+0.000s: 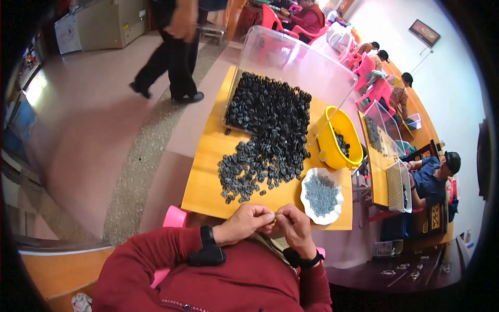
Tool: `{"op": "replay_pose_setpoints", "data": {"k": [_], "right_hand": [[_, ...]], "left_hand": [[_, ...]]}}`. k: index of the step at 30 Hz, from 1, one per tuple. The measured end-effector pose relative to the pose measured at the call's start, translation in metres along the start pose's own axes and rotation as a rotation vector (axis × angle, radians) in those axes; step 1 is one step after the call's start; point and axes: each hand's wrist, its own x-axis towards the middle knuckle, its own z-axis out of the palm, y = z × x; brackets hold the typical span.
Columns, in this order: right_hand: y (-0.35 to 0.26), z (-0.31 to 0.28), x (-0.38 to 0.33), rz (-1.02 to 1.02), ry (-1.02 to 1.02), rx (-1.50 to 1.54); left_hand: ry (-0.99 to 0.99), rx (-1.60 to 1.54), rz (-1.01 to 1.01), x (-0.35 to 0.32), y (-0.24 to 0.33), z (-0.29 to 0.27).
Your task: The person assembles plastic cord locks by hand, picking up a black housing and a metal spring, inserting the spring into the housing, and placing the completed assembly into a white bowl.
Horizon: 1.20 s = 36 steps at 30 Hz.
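Just past the near edge of the wooden table [205,195], my left hand [243,223] and my right hand [295,229] meet in front of my body. The fingertips of both are pinched together around something tiny. A speck of yellow shows between them, but its kind cannot be made out. Beyond my hands a heap of small black plastic parts [265,156] spreads out over the tabletop. To the right of my right hand stands a white dish with a wavy rim [338,205], holding many small grey metal pieces [320,195].
A clear plastic bin [291,57] lies tipped behind the heap, its black parts spilling forward. Right of it is a yellow tub [332,117] with black parts inside. One person [182,52] walks at the upper left. Other people sit at tables along the right, one in blue [431,174].
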Motion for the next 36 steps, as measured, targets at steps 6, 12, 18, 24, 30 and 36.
{"op": "replay_pose_setpoints", "data": {"k": [6,12,18,24,30,36], "right_hand": [[0.014,0.000,-0.006,-0.043,0.033,0.020],[0.009,-0.002,-0.008,-0.010,0.030,0.007],[0.007,-0.006,-0.010,-0.125,0.013,-0.144],[0.008,-0.007,-0.010,-0.113,-0.024,-0.136],[0.006,-0.010,-0.009,-0.191,-0.045,-0.170],[-0.009,-0.010,-0.012,-0.165,-0.023,-0.263]], "left_hand": [[-0.041,-0.013,-0.025,0.002,-0.005,-0.001],[-0.030,0.034,-0.013,-0.001,-0.008,0.000],[-0.012,0.020,-0.053,-0.002,-0.005,0.002],[-0.020,0.032,-0.059,-0.002,-0.002,0.001],[-0.048,0.057,-0.108,-0.003,0.000,0.001],[-0.037,0.156,-0.057,-0.005,0.006,0.006]]}}
